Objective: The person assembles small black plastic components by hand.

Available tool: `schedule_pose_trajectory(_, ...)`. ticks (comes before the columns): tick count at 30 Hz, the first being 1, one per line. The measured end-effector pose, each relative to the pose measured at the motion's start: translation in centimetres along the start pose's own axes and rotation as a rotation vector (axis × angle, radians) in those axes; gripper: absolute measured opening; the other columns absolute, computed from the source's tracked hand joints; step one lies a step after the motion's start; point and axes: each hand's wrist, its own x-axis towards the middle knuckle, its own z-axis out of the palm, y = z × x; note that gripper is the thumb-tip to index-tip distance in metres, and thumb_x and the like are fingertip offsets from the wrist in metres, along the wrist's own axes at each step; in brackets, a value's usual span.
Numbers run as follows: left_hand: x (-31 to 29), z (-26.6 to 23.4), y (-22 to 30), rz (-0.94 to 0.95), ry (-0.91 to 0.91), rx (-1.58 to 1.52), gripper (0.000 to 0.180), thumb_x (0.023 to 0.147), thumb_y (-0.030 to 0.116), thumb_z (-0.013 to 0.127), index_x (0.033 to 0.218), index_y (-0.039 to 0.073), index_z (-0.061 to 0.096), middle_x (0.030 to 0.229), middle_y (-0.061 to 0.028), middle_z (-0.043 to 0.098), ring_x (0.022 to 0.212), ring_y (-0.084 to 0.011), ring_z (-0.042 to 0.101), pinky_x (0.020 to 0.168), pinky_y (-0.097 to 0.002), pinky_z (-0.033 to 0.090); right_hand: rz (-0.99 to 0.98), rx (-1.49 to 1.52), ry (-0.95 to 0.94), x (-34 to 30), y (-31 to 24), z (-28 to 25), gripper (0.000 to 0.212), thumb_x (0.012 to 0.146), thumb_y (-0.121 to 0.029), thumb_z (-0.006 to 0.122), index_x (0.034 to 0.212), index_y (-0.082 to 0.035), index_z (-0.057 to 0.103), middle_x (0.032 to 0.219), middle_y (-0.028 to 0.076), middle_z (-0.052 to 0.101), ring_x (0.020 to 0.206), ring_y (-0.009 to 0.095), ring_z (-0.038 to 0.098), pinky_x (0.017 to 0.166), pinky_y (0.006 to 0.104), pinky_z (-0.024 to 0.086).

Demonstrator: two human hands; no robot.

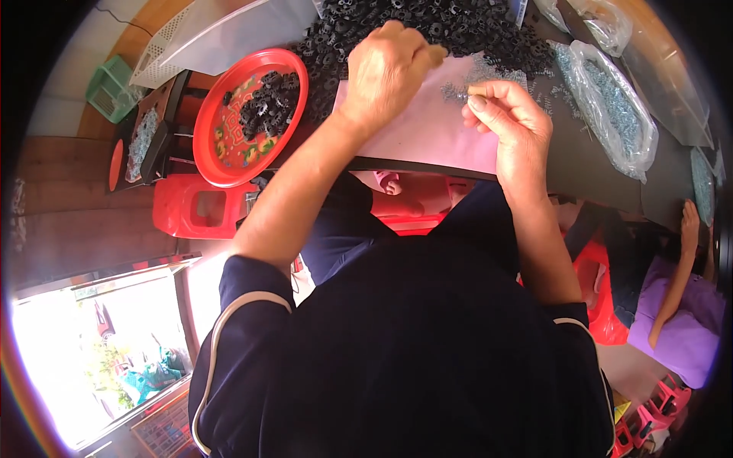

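Note:
My left hand (385, 76) is held over the near edge of a heap of black plastic parts (336, 34), its fingers curled in; whatever they hold is hidden. Across a pink cloth (416, 133) from it, my right hand (513, 122) has thumb and forefinger pressed together. The thing in that pinch, if any, is too small to name. Small silvery metal pieces that look like springs (489, 70) lie scattered on the cloth, just beyond my right fingertips.
At left, a red round tray (205, 141) holds more black parts. A clear bag of metal pieces (645, 149) lies right. A red stool (172, 206) stands lower left. Another person in purple (679, 320) sits at the right, one hand (689, 221) by the table edge.

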Motion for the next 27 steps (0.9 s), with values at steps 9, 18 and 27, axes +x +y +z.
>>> schedule_pose_trajectory(9, 2.1, 2.9, -2.2, 0.053, -0.236, 0.404, 0.014, 0.075, 0.02, 0.071, 0.083, 0.009, 0.069, 0.09, -0.0065, 0.06, 0.09, -0.0275, 0.061, 0.073, -0.0397, 0.054, -0.011, 0.074, 0.003, -0.3, 0.1, -0.4, 0.01, 0.089, -0.003, 0.066, 0.097, 0.003, 0.066, 0.082, 0.004, 0.065, 0.072, 0.009, 0.06, 0.069, 0.0237, 0.05)
schedule_pose_trajectory(18, 1.2, 1.4, -2.8, 0.096, -0.112, 0.234, 0.01, 0.074, 0.012, 0.069, 0.083, 0.008, 0.067, 0.085, -0.0048, 0.059, 0.087, -0.0271, 0.06, 0.071, -0.0394, 0.053, -0.023, 0.118, 0.016, -0.2, 0.2, -0.5, 0.009, 0.088, -0.002, 0.067, 0.095, 0.003, 0.066, 0.08, 0.006, 0.065, 0.072, 0.01, 0.061, 0.068, 0.0243, 0.051)
schedule_pose_trajectory(27, 1.5, 1.3, -2.6, 0.133, -0.25, 0.265, 0.014, 0.074, 0.016, 0.071, 0.085, 0.01, 0.068, 0.089, -0.0057, 0.057, 0.091, -0.0278, 0.058, 0.075, -0.0399, 0.053, -0.013, 0.127, 0.024, -0.3, 0.3, -0.5, 0.008, 0.087, -0.001, 0.067, 0.095, 0.003, 0.066, 0.08, 0.005, 0.065, 0.071, 0.01, 0.061, 0.068, 0.0239, 0.051)
